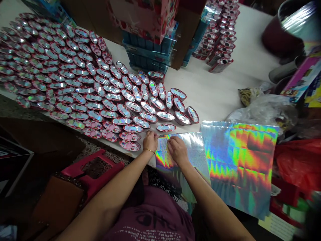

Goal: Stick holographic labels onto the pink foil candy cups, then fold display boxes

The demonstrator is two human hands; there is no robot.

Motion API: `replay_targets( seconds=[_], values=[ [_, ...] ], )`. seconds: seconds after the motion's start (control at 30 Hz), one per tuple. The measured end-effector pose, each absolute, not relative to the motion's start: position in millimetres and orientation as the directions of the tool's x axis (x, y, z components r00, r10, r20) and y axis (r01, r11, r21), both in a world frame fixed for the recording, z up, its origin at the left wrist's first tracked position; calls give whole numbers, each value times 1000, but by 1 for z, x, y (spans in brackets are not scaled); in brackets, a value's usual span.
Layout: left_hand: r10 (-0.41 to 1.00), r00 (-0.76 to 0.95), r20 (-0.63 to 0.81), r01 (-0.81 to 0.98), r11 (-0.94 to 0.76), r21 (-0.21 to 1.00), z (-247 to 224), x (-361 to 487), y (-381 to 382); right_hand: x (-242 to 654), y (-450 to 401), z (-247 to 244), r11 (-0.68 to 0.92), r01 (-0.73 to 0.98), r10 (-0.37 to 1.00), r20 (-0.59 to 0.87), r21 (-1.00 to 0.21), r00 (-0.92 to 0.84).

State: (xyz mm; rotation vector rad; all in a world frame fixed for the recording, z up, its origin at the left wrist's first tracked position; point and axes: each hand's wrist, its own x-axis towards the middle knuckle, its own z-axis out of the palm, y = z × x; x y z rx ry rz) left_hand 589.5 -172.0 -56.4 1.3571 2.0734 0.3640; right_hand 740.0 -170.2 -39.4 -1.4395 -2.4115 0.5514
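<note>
My left hand [150, 142], with a thin bracelet at the wrist, is closed in a pinch at the upper left corner of a shiny holographic sheet [195, 150]. Over the same sheet my right hand [177, 150] has its fingers curled together; whatever is between its fingertips is too small to tell. The sheet overhangs the table's front edge. Just beyond my hands stands a small oval-topped pack [166, 127] with a silvery top. Many similar red-and-white packs [110, 97] crowd the table to the left. A few near the edge show pink round tops [129, 136].
More holographic sheets [240, 164] lie stacked at right. Blue trays [147, 50] and a pink box [145, 16] stand at the back. Clear plastic bags [265, 110], a red bag [298, 164] and a dark bucket [281, 33] are at right. A pink stool [92, 170] stands lower left.
</note>
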Motion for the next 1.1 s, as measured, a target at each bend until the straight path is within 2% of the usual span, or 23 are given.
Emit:
replay_targets(
  seconds=[0.13,0.23,0.43,0.53,0.63,0.73,0.87,0.93,1.0,1.1],
  values=[
    [890,-290,-351,674,450,585,-58,589,-172,731,-164,-40,527,755,828,37,-390,-559],
    [855,-309,-417,575,517,635,-62,588,-170,723,-160,-57,592,729,783,30,-345,-621],
    [806,-349,-479,441,592,675,-68,587,-166,726,-162,-77,598,730,791,97,-331,-604],
    [804,-354,-478,445,594,670,-66,588,-165,731,-163,-70,609,724,778,65,-324,-625],
    [815,-338,-471,495,580,647,-64,589,-164,737,-169,-42,566,726,788,-2,-391,-615],
    [838,-299,-456,556,541,630,-62,591,-164,748,-179,8,424,756,839,-97,-499,-535],
    [895,-248,-370,548,444,708,-49,589,-174,760,-188,71,27,720,891,-309,-694,-332],
    [914,-219,-342,433,405,805,-34,583,-186,759,-190,85,-163,654,888,-399,-738,-229],
    [908,-113,-403,216,419,882,-14,573,-200,753,-190,89,-285,571,879,-448,-770,-164],
    [861,73,-503,-105,508,855,16,555,-219,737,-190,84,-401,467,858,-502,-788,-110]
  ],
)
